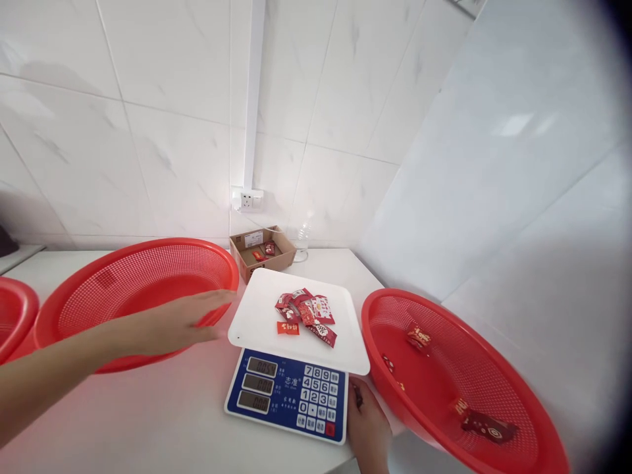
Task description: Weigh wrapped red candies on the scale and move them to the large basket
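Observation:
A digital weighing scale (286,394) with a blue keypad panel stands on the white table, its display lit with digits. On its white tray (257,296) lies a small heap of red snack packets (307,315). My left hand (192,319) reaches in from the left with fingers stretched and thumb apart, just off the tray's left edge, holding nothing. Beside the scale's lower right corner is my right hand (368,424), fingers curled. A small dark thing shows at its fingertips, too little visible to name. The tray's edge is right above that hand.
A large red plastic basket (494,349) at right holds a few packets. Another red basket (138,263) stands at left, with part of a third (14,313) beyond. Behind the tray are a cardboard box (269,263) with packets and a clear bottle (303,234). A socket (247,199) is on the wall.

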{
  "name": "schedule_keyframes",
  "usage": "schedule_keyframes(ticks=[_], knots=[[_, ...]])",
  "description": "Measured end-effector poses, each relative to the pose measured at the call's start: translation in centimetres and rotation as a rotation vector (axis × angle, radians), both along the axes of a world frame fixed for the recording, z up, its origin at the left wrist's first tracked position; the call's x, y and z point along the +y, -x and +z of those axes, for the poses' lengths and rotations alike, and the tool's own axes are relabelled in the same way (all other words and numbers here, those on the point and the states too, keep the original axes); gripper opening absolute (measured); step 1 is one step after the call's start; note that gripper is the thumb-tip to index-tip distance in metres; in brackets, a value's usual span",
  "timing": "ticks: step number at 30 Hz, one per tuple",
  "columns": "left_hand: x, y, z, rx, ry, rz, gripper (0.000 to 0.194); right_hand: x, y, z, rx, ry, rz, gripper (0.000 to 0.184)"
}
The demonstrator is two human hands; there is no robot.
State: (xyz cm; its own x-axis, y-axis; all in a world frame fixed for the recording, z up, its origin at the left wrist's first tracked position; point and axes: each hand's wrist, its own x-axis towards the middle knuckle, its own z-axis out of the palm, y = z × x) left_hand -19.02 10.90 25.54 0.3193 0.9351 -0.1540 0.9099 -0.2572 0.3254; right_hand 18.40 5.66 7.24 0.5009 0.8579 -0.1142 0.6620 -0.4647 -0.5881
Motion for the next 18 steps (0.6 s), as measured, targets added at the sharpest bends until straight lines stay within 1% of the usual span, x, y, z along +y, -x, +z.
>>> schedule_keyframes(ticks=[1, 2, 3, 5, 7, 8, 10, 12, 15, 18], knots=[[0.6, -2.3, 0.5, -0.015, 0.085, -0.102, 0.066, 0.0, 0.0, -0.1, -0.001, -0.001, 0.001, 0.04], [1.2, -4.4, 0.8, -0.007, 0.119, -0.201, 0.07, 0.0, 0.0, -0.1, -0.002, -0.001, 0.005, 0.04], [1.9, -6.3, 0.7, -0.005, 0.134, -0.261, 0.073, 0.0, 0.0, -0.1, -0.004, -0.003, 0.009, 0.04], [3.3, -9.3, -0.2, 0.008, 0.132, -0.318, 0.086, -0.1, 0.0, 0.0, -0.008, -0.002, 0.014, 0.039], [4.7, -11.2, -1.4, 0.028, 0.117, -0.338, 0.094, -0.1, 0.1, 0.1, 0.0, -0.001, 0.02, 0.039], [5.3, -11.8, -2.0, 0.037, 0.106, -0.345, 0.095, -0.1, 0.1, 0.1, 0.005, 0.0, 0.023, 0.039], [6.2, -12.5, -2.9, 0.047, 0.073, -0.365, 0.089, -0.1, 0.0, 0.0, 0.006, -0.005, 0.028, 0.038], [6.7, -12.7, -3.4, 0.049, 0.031, -0.382, 0.073, 0.0, -0.2, -0.2, -0.003, -0.006, 0.029, 0.038], [6.6, -12.9, -3.8, 0.056, -0.044, -0.397, 0.046, 0.2, -0.7, -1.0, 0.001, -0.003, 0.038, 0.038], [6.3, -13.1, -4.3, 0.077, -0.102, -0.401, 0.032, 0.5, -1.2, -1.8, 0.016, -0.004, 0.053, 0.039]])
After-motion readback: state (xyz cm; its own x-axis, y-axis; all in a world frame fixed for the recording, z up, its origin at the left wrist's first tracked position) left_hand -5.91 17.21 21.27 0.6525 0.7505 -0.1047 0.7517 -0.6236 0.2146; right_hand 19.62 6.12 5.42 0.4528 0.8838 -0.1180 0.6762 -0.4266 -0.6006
